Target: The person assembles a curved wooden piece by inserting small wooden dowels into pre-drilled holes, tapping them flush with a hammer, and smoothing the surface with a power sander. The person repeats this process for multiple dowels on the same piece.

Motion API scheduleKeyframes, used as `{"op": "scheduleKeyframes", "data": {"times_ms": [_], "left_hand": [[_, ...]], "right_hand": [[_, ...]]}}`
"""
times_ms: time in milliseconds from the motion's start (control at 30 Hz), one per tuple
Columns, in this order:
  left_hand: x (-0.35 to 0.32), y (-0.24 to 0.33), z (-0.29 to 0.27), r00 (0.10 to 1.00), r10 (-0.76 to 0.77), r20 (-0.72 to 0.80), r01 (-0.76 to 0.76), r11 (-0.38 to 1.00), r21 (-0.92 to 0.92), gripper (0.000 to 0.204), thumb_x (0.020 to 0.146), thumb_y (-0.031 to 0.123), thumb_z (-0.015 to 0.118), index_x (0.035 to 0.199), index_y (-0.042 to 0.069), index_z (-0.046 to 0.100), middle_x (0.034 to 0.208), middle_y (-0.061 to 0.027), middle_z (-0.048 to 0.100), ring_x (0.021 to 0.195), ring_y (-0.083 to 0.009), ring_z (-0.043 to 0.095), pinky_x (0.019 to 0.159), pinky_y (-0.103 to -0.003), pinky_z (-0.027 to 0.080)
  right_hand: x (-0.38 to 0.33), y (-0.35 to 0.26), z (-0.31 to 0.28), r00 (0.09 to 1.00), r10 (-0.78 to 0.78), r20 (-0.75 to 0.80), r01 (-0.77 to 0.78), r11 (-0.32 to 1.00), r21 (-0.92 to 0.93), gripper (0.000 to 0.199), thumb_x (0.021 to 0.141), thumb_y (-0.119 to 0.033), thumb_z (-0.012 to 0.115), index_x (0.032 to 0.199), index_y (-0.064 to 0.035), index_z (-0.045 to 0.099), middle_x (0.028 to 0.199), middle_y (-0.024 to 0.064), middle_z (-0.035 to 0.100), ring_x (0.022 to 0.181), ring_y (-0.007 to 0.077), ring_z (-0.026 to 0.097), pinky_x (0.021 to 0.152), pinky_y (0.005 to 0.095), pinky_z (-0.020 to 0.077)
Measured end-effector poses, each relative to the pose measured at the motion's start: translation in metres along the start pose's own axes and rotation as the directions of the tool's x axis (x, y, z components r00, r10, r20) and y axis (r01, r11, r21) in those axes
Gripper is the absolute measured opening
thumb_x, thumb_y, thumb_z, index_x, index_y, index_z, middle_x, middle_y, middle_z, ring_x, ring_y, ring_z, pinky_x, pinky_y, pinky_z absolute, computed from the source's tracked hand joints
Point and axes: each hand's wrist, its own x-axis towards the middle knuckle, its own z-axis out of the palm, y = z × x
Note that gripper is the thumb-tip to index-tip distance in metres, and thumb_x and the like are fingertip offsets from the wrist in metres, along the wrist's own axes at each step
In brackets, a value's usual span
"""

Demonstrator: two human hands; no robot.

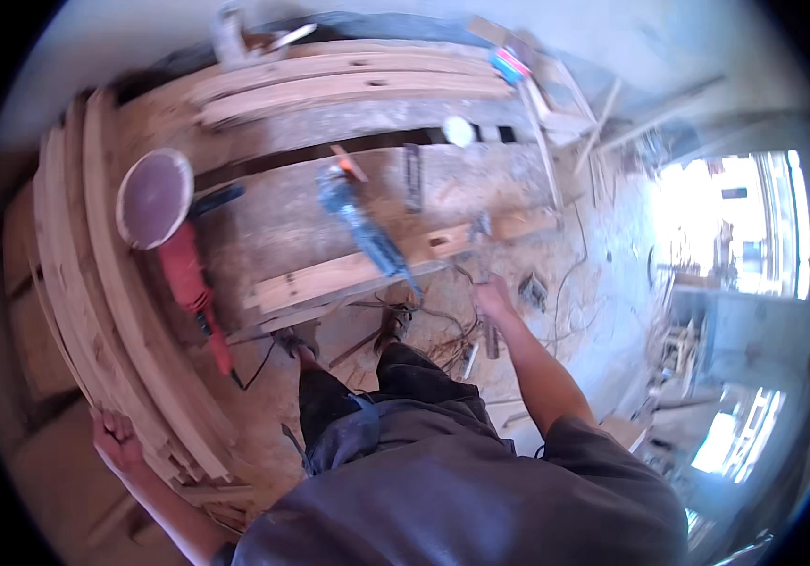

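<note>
My right hand (494, 298) is wrapped round the handle of a hammer (492, 338), whose metal head is blurred over the near edge of the workbench. Below that head lies a pale wooden piece (329, 283) with a rectangular slot cut in it. At the far lower left, my left hand (120, 441) is raised beside a stack of long boards (108, 283). Its fingers are curled, and whatever they hold is too small to make out. An angle grinder (358, 222) with a blue body lies on the bench, partly across the slotted piece.
A red power tool (183, 269) with a large round disc lies at the bench's left. More planks (358, 85) rest along the back, near a white round object (459, 131). Cords (452, 325) and shavings cover the floor by my feet. Wooden sticks (603, 127) lean at the right.
</note>
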Motion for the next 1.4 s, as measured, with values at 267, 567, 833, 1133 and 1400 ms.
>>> {"op": "scheduleKeyframes", "data": {"times_ms": [267,567,833,1133,1400], "left_hand": [[0.092,-0.119,0.152,0.941,0.104,-0.322,-0.103,0.994,0.02,0.02,0.108,0.022,0.049,0.112,0.004,0.057,0.087,-0.0039,0.054,0.072,-0.0166,0.049,0.065,-0.031,0.046],[0.075,-0.293,0.34,0.924,0.338,-0.181,0.006,0.461,0.888,0.038,0.103,0.035,0.053,0.106,-0.002,0.061,0.086,-0.0108,0.064,0.067,-0.023,0.062,0.065,-0.038,0.053],[-0.003,-0.511,0.361,0.593,-0.805,-0.013,-0.129,-0.111,0.985,0.038,0.094,0.028,0.069,0.124,0.004,0.069,0.107,-0.0178,0.074,0.1,-0.0301,0.073,0.085,-0.038,0.056],[0.018,-0.555,0.219,0.758,-0.572,-0.312,-0.215,-0.672,0.709,0.042,0.095,0.033,0.061,0.128,0.007,0.069,0.109,-0.0221,0.073,0.105,-0.0389,0.07,0.092,-0.046,0.054],[-0.01,-0.673,0.106,0.733,-0.666,-0.139,-0.258,-0.461,0.849,0.037,0.097,0.028,0.056,0.116,0.0,0.072,0.12,-0.0232,0.07,0.121,-0.0389,0.062,0.105,-0.046,0.048]], "right_hand": [[-0.054,0.058,-0.047,0.987,-0.104,0.12,0.069,0.961,0.267,0.011,0.089,-0.013,0.067,0.09,-0.006,0.059,0.066,0.0034,0.056,0.051,0.0126,0.054,0.046,0.0312,0.0422],[-0.15,0.213,-0.049,0.914,0.382,0.134,-0.404,0.84,0.363,0.015,0.088,-0.016,0.067,0.085,-0.0037,0.059,0.063,0.0053,0.058,0.05,0.0168,0.057,0.047,0.0357,0.0459],[-0.227,0.297,0.04,0.659,0.678,0.325,-0.549,0.139,0.824,0.01,0.094,-0.01,0.062,0.092,-0.0059,0.053,0.065,0.0041,0.05,0.048,0.0163,0.049,0.044,0.0349,0.0439],[-0.201,0.362,0.106,0.584,0.575,0.573,-0.593,-0.18,0.785,0.012,0.094,-0.011,0.064,0.098,-0.007,0.053,0.067,0.0037,0.05,0.05,0.0171,0.047,0.048,0.0363,0.0428],[-0.156,0.459,0.181,0.568,0.55,0.612,-0.598,-0.235,0.766,0.008,0.095,-0.009,0.06,0.095,-0.0093,0.052,0.068,0.0031,0.048,0.052,0.0181,0.048,0.05,0.0361,0.0424]]}}
